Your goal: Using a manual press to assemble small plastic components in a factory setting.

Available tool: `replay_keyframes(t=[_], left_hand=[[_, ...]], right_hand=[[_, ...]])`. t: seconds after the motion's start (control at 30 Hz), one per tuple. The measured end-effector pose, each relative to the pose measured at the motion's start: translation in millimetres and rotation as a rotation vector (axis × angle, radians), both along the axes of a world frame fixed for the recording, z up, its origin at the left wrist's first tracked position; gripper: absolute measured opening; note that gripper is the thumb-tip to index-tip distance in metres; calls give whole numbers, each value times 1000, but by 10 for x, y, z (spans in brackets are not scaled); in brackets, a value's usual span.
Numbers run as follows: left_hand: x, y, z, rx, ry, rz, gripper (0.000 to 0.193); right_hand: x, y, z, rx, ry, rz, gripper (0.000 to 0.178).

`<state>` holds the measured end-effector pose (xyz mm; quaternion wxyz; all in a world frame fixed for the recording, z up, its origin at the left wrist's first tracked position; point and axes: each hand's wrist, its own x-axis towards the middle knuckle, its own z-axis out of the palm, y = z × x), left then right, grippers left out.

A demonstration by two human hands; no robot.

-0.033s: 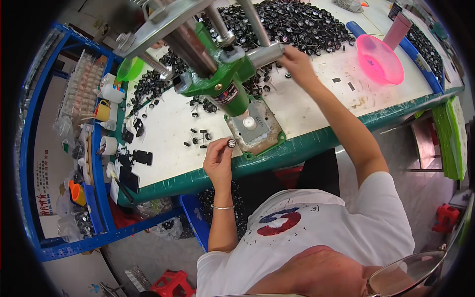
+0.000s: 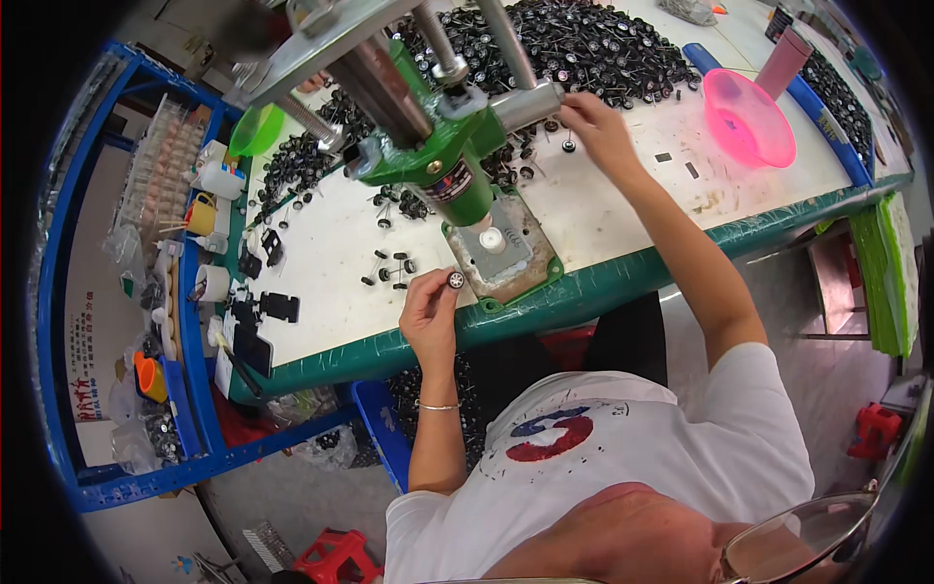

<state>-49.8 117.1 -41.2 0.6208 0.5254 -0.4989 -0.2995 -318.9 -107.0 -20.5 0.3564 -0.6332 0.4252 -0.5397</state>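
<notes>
Between the fingertips of my left hand (image 2: 428,304) is a small black wheel (image 2: 455,280), its silver spoked hub facing up. It is held beside the base plate (image 2: 525,277) of a green hand press (image 2: 457,190). On that plate, under the ram, sits a round white seat (image 2: 491,239). My right hand (image 2: 601,134) is at the outer end of the press's grey metal cylinder (image 2: 525,105). Its fingers are curled there, and what they grip is partly hidden. Left of the plate lie several small black wheels (image 2: 400,267), some with thin axles.
A large heap of black wheels with axles (image 2: 603,49) covers the far table. A pink bowl (image 2: 749,117) and a pink cylinder (image 2: 781,60) stand at right, a green bowl (image 2: 257,131) at far left. Black plastic parts (image 2: 255,346) lie near a blue rack (image 2: 209,409).
</notes>
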Motion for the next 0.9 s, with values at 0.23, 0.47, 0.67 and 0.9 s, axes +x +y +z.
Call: replay_keyframes(t=[0.23,0.47,0.67,0.9], left_hand=[[9,-7,20,14,-4,-23,18],[-22,-2,4,-2,1,-16,17],[-14,6,12,-5,-13,0,16],[-19,-16,-18,-2,-17,-5,15]], right_hand=[[-9,218,-261,-217,776,-137,64],[635,126,-349,-75,520,-29,59],[778,-1,-406,16,288,82,41],[836,31,-193,137,182,149,35]])
